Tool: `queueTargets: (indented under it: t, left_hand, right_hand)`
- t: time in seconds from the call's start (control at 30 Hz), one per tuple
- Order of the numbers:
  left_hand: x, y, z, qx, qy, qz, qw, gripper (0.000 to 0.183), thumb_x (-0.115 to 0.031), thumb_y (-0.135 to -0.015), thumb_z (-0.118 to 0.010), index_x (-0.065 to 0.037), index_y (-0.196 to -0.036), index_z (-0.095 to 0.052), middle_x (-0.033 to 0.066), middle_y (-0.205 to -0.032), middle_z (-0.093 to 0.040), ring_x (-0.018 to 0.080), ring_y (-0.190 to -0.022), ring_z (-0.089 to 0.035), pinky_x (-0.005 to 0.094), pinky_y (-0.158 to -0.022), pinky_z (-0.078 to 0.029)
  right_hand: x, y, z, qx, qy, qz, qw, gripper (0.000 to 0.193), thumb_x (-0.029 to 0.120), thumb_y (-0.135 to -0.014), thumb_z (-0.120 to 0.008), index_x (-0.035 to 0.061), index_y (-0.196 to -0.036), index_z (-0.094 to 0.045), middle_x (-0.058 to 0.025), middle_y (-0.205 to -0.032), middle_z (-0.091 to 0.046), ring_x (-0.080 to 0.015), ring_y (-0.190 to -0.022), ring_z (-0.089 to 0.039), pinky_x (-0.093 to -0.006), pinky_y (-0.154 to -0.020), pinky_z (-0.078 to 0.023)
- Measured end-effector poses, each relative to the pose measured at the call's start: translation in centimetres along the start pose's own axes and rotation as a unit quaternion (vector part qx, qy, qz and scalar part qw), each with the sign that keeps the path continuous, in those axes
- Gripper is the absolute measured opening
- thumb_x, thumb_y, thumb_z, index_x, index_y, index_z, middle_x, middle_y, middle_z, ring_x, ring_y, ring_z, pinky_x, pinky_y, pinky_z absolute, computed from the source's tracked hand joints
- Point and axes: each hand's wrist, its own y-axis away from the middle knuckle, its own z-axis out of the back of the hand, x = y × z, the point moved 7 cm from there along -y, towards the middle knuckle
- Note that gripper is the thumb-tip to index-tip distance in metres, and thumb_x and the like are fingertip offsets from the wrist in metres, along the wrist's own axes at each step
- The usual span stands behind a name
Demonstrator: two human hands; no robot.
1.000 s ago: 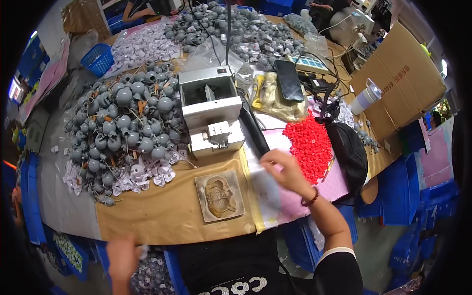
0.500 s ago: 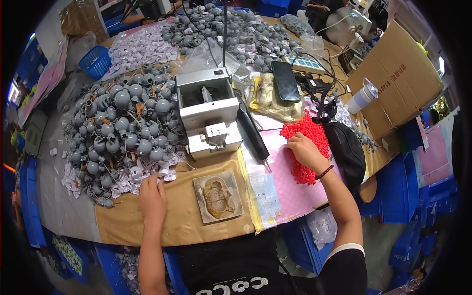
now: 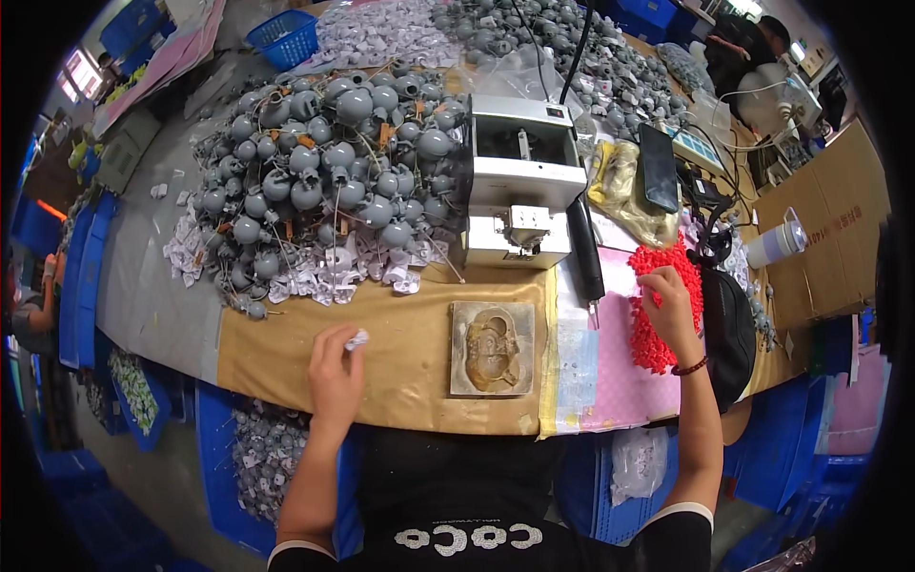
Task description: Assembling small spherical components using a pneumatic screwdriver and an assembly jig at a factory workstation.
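My left hand [image 3: 335, 379] is closed on a small white plastic piece [image 3: 356, 339], held between thumb and fingertips above the brown table covering. Over at the right, my right hand [image 3: 671, 310] is at the heap of small red pieces [image 3: 653, 337]. Its fingers are pinched together; what they hold, if anything, is hidden. Between the hands lies a square metal mould block [image 3: 492, 351] with a rounded hollow. Behind my left hand rises a large pile of grey ball-shaped parts [image 3: 307, 191], with white pieces [image 3: 315, 286] along its front edge.
A white metal machine [image 3: 519, 186] stands behind the mould block. Right of it are a black handheld tool [image 3: 584, 250], a phone [image 3: 658, 167], a black bag [image 3: 729, 334], a bottle [image 3: 777, 240] and a cardboard box [image 3: 829, 224]. A blue basket [image 3: 283, 40] sits at the far left.
My left hand has drawn back from the white pieces toward the table's front edge, now with one piece in it. My right hand stays at the red heap. The view has shifted left.
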Motion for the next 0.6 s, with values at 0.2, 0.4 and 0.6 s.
queueTargets:
  t: [0.2, 0.4, 0.6]
  left_hand:
    - [-10.1, 0.4, -6.7, 0.147, 0.193, -0.09, 0.966, 0.023, -0.002, -0.086, -0.075, -0.005, -0.108, -0.069, 0.012, -0.119, -0.066, 0.0335, -0.112, -0.065, 0.0413, -0.095, -0.054]
    - [-10.7, -0.7, -11.0, 0.176, 0.135, -0.125, 0.967, 0.033, -0.004, -0.079, -0.08, -0.006, -0.108, -0.066, 0.0133, -0.121, -0.06, 0.0395, -0.127, -0.053, 0.0471, -0.106, -0.044]
    - [-10.5, -1.6, -9.9, 0.189, 0.115, -0.091, 0.971, 0.042, -0.01, -0.079, -0.081, -0.007, -0.117, -0.062, 0.0133, -0.126, -0.055, 0.0381, -0.124, -0.048, 0.0472, -0.107, -0.041]
  right_hand:
    - [10.2, -1.2, -2.0, 0.053, -0.194, 0.017, 0.98, 0.034, -0.017, -0.08, -0.066, 0.0031, -0.107, -0.075, -0.0093, -0.101, -0.063, -0.0195, -0.088, -0.065, -0.0292, -0.075, -0.054]
    - [18.3, -1.1, -6.7, 0.098, -0.335, 0.044, 0.936, 0.021, -0.002, -0.082, -0.081, 0.0026, -0.099, -0.07, -0.0078, -0.096, -0.068, -0.0212, -0.081, -0.066, -0.0323, -0.072, -0.055]
    - [21.9, -1.1, -9.4, 0.034, -0.151, 0.252, 0.955, 0.021, 0.009, -0.078, -0.083, 0.0062, -0.095, -0.07, -0.0057, -0.097, -0.067, -0.025, -0.088, -0.064, -0.0383, -0.077, -0.05]
